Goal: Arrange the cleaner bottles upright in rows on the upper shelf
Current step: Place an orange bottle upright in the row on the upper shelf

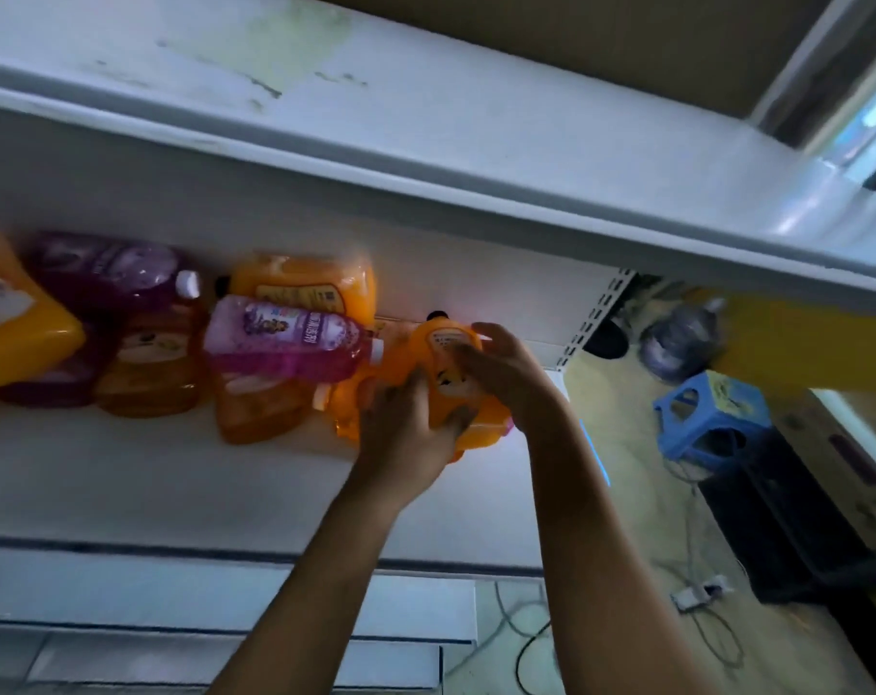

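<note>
An orange cleaner bottle (443, 378) with a black cap lies at the right end of the white shelf (175, 484). My left hand (406, 433) grips its lower body from the front. My right hand (506, 368) wraps round its right side near the label. Left of it a purple bottle (285, 341) with a white cap lies across amber bottles (255, 408). Behind stands a big orange jug (305, 283). Further left lie another purple bottle (110, 273), an amber bottle (150, 368) and an orange jug (19, 333).
The shelf above (426, 117) overhangs the bottles. A perforated upright (596, 313) ends the shelf on the right. Beyond it on the floor stand a blue plastic stool (712, 418), a black box (777, 519), cables and a power strip (702, 591).
</note>
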Available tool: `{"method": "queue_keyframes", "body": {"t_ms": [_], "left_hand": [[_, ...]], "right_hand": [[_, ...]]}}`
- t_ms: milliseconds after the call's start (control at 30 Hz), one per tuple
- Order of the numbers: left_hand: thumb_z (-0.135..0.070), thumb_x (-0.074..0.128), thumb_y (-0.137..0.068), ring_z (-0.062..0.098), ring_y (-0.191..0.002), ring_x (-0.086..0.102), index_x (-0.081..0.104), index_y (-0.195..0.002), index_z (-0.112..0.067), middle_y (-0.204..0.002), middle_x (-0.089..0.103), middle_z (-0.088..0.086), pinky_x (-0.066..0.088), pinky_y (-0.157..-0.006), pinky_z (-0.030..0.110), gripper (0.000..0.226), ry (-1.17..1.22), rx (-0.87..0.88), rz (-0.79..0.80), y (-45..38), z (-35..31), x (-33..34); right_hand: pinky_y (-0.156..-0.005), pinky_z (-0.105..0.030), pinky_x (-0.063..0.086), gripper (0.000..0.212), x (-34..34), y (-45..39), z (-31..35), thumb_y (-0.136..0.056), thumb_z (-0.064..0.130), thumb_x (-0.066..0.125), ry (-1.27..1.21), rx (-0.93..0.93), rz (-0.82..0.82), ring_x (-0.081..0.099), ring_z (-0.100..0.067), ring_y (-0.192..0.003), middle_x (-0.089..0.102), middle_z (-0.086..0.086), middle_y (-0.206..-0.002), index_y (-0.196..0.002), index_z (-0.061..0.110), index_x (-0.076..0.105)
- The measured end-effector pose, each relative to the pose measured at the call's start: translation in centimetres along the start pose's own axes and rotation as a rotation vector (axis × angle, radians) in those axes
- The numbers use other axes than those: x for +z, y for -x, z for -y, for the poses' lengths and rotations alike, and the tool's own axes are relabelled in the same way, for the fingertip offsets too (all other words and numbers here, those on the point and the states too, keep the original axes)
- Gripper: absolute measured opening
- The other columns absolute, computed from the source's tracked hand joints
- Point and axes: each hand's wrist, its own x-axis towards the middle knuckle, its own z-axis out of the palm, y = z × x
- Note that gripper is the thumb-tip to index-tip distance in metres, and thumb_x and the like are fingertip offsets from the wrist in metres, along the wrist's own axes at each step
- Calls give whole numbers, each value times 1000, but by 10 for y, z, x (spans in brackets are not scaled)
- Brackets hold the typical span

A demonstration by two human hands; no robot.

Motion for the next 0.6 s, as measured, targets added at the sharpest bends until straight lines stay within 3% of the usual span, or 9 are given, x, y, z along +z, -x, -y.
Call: {"method": "queue_keyframes", "body": {"t_ms": [67, 133, 233, 300, 400, 467, 533, 600], "left_hand": [[-51, 58, -89, 18, -125, 52, 29, -147, -35, -138, 53, -8, 42, -100, 31, 67, 56, -26, -14, 7, -7, 0], [-38, 59, -94, 18, -135, 42, 20, -151, -35, -150, 40, -9, 37, -100, 29, 69, 60, -31, -29, 15, -13, 0], [-41, 55, -94, 16, -145, 26, 7, -151, -42, -159, 19, -15, 33, -111, 37, 75, 102, -36, -73, 37, -25, -4], [-47, 54, -90, 14, -146, 23, 3, -144, -51, -159, 16, -18, 31, -112, 38, 74, 144, -33, -123, 50, -34, -11], [-47, 58, -85, 7, -139, 26, -3, -130, -60, -153, 20, -21, 32, -110, 34, 77, 215, -32, -198, 70, -50, -26], [-43, 61, -85, 0, -126, 31, 0, -123, -65, -134, 28, -33, 36, -107, 31, 75, 257, -59, -258, 84, -56, -38], [-44, 62, -83, -2, -120, 41, 9, -129, -67, -123, 39, -39, 40, -101, 28, 74, 304, -74, -304, 102, -52, -49], [-46, 66, -78, 1, -118, 55, 21, -141, -59, -126, 53, -32, 47, -97, 24, 78, 373, -84, -345, 120, -43, -61]], "right_hand": [[-68, -21, 54, 48, -2, 1, -2, -96, 23, 65, -57, -53, 1, 63, -22, -101, 60, -7, -129, -141, 21, 48], [-74, -28, 60, 45, -6, 11, -2, -93, 13, 68, -128, -127, -27, 65, -25, -104, 62, -11, -128, -135, 20, 53], [-83, -45, 61, 41, -10, 34, 5, -90, 9, 71, -300, -227, -22, 67, -29, -104, 65, -12, -124, -127, 22, 57], [-82, -47, 61, 45, -10, 51, 14, -89, 10, 72, -408, -287, 38, 69, -30, -103, 66, -12, -120, -130, 19, 57], [-82, -43, 61, 55, -2, 76, 29, -85, 17, 76, -494, -410, 173, 69, -28, -106, 67, -12, -122, -135, 17, 54], [-80, -38, 61, 62, 9, 90, 42, -81, 27, 79, -476, -459, 222, 68, -25, -108, 66, -7, -125, -136, 20, 52], [-79, -33, 61, 64, 20, 101, 52, -79, 31, 76, -457, -490, 276, 68, -22, -108, 65, -3, -125, -137, 23, 52], [-79, -32, 60, 55, 31, 108, 58, -83, 28, 71, -471, -501, 355, 68, -18, -109, 66, 2, -124, -135, 26, 53]]}}
